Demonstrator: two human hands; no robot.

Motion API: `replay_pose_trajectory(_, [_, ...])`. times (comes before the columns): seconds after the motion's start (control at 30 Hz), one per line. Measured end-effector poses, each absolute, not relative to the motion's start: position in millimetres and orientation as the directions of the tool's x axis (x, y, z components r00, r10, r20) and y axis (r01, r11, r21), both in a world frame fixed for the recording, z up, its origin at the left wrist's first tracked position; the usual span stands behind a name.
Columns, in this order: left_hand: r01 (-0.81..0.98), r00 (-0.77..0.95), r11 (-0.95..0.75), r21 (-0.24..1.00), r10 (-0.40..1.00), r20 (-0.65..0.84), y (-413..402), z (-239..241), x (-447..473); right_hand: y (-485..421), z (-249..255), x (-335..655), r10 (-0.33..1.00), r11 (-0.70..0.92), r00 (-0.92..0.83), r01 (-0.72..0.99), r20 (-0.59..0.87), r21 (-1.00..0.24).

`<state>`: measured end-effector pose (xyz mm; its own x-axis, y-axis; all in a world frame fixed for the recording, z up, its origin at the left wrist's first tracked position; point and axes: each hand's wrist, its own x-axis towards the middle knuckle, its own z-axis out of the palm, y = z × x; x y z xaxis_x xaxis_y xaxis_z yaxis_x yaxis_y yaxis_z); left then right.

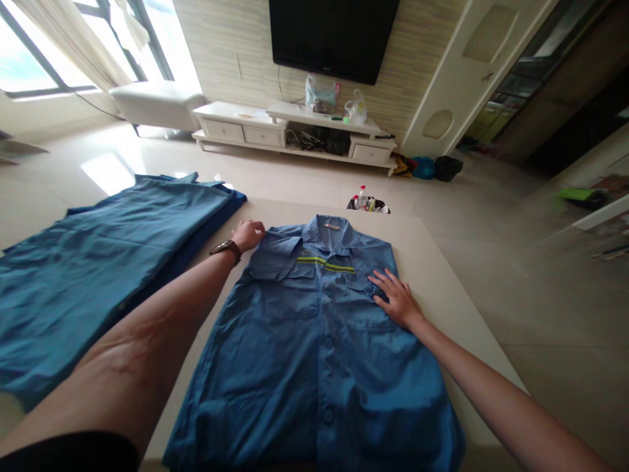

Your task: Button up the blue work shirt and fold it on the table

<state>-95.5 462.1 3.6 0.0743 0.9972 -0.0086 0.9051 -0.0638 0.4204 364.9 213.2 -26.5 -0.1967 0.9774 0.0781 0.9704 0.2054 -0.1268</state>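
A blue work shirt [314, 341] with a yellow-grey reflective stripe lies face up on the beige table [442, 275], collar pointing away from me. My left hand [248, 234], with a watch on its wrist, grips the shirt's fabric at the far left shoulder. My right hand [396, 296] lies flat, fingers apart, on the shirt's right chest pocket.
A stack of blue garments [98, 255] covers the table's left side. Beyond the table are a white TV cabinet [289, 131] under a wall-mounted TV [334, 33], bottles and clutter [367, 202] on the tiled floor, and a white door [472, 72] at right.
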Motion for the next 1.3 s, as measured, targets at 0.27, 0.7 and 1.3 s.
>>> replay_pose_trajectory(0.27, [0.838,-0.087,-0.050,0.543,0.971,0.223,431,11,-76,214,-28,366,0.975,0.214,-0.205,0.970,0.085,-0.116])
replay_pose_trajectory(0.7, [0.619,0.737,-0.714,0.327,0.672,0.075,321,8,-122,213,-29,365,0.973,0.221,-0.211,0.970,0.094,-0.102])
replay_pose_trajectory(1.3, [0.904,0.393,-0.380,0.198,0.919,-0.035,381,-28,-106,237,-32,376,0.973,0.227,-0.227,0.974,0.041,-0.009])
